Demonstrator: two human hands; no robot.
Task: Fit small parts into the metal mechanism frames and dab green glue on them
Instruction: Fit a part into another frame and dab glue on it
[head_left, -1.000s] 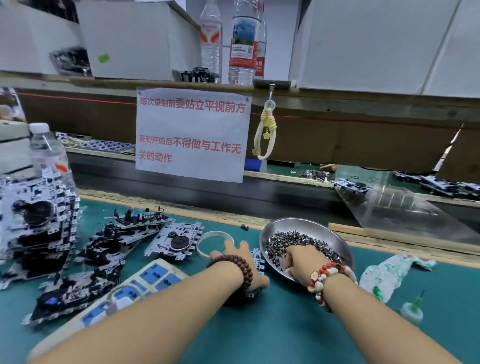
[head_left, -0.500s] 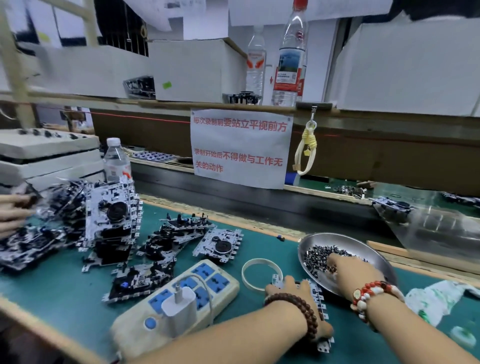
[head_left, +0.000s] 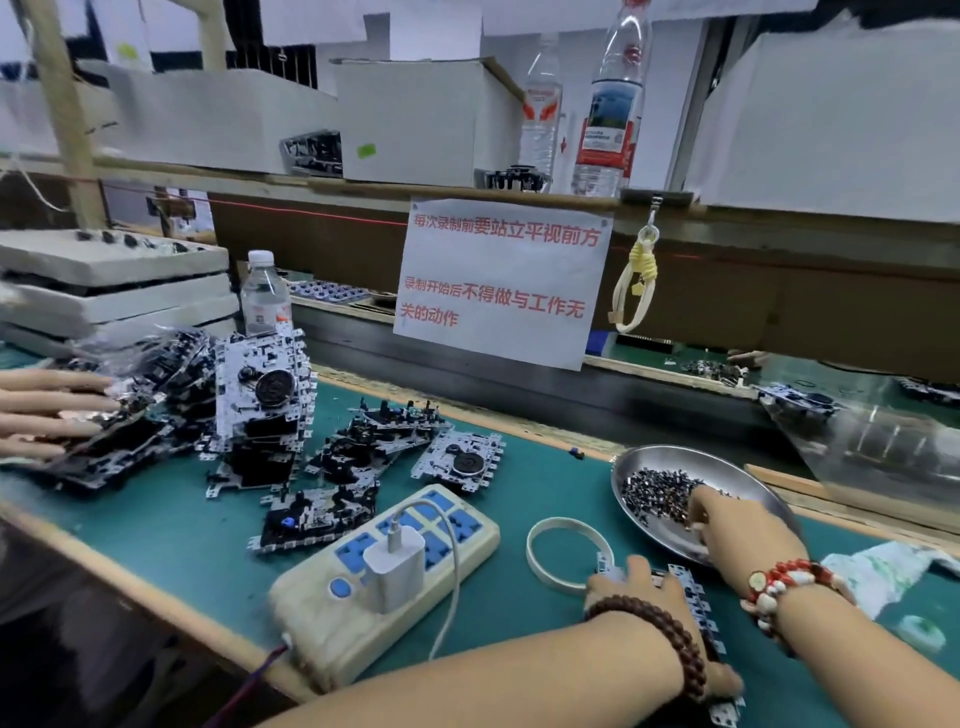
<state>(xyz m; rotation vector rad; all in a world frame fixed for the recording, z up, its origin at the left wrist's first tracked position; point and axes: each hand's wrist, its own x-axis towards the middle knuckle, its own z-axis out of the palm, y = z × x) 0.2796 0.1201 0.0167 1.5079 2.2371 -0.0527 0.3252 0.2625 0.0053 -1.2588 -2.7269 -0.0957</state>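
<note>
My two hands, left (head_left: 641, 584) and right (head_left: 737, 525), three water bottles (head_left: 610, 104), one steel dish (head_left: 727, 470) of too many small parts (head_left: 654, 493) to count, one power strip (head_left: 384, 577), one white ring (head_left: 569, 553), one paper sign (head_left: 501, 283), one charger (head_left: 395, 569).

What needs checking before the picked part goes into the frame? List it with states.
1. Left hand holds the metal frame down on the mat: ok.
2. Right hand in the steel dish: ok.
3. Small parts remain in the dish: ok.
4. One part pinched: cannot tell, fingertips hidden.
5. Frame's seat visible: not ok, left hand covers it.
6. Glue bottle within reach at right: ok, though blurred.
</note>
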